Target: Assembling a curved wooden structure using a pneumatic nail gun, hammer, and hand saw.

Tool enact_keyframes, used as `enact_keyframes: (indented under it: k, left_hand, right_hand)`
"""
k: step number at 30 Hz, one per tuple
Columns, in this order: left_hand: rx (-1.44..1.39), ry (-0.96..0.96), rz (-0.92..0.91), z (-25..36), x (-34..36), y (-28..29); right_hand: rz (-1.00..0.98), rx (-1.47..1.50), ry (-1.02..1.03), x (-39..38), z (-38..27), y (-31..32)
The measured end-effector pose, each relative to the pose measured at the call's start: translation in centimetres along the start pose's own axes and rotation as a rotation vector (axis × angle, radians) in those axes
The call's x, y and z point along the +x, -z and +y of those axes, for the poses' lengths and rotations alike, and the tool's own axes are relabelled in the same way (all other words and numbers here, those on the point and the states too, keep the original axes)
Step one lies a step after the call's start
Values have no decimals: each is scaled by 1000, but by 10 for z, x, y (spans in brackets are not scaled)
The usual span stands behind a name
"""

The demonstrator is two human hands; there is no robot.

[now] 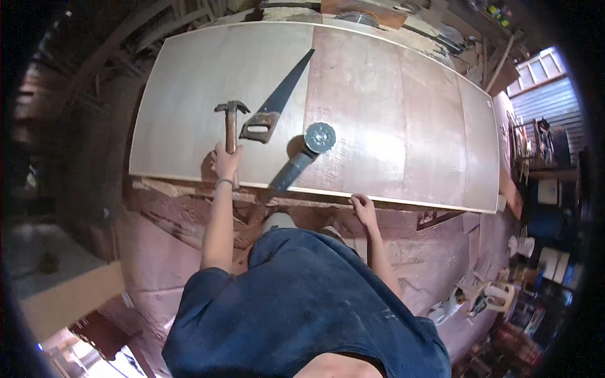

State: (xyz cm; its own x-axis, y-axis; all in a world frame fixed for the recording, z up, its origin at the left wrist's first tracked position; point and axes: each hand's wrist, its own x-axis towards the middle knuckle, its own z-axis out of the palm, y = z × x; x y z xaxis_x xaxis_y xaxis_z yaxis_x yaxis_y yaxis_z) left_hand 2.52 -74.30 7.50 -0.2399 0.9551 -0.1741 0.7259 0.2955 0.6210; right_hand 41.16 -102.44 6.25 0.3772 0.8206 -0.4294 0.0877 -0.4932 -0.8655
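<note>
A claw hammer (231, 129) is gripped round its wooden handle by my left hand (226, 162), its head pointing away from me. Whether the hammer touches the wide, pale wooden panel (365, 82) cannot be told. Just right of the hammer, a handsaw (280, 97) with a wooden grip lies flat, its blade slanting to the far right. Closer to the middle rests an angle grinder (294, 170), its round disc facing up. At the panel's near edge my right hand (362, 208) has its fingers bent and pressed together; anything between them is hidden.
Timber pieces and a circular blade (358, 19) lie beyond the panel's far edge. Dusty ground surrounds the panel's near side. On the right are cluttered shelves (554, 173) and a pale plastic chair (498, 296). A wooden board (72, 293) stands at the lower left.
</note>
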Motion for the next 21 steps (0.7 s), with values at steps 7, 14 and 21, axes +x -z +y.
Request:
enact_keyframes:
  k: [7,14,21]
  left_hand:
    - [368,-10,-172,80,39,-9]
    - [279,-131,-111,89,64,-24]
    - [324,-218,-305,74,93,-15]
  right_hand:
    - [138,-36,-25,27,-103,-193]
    - [442,-167,-117,31,-118,-222]
    - [516,-242,-233,-18,-107,-167]
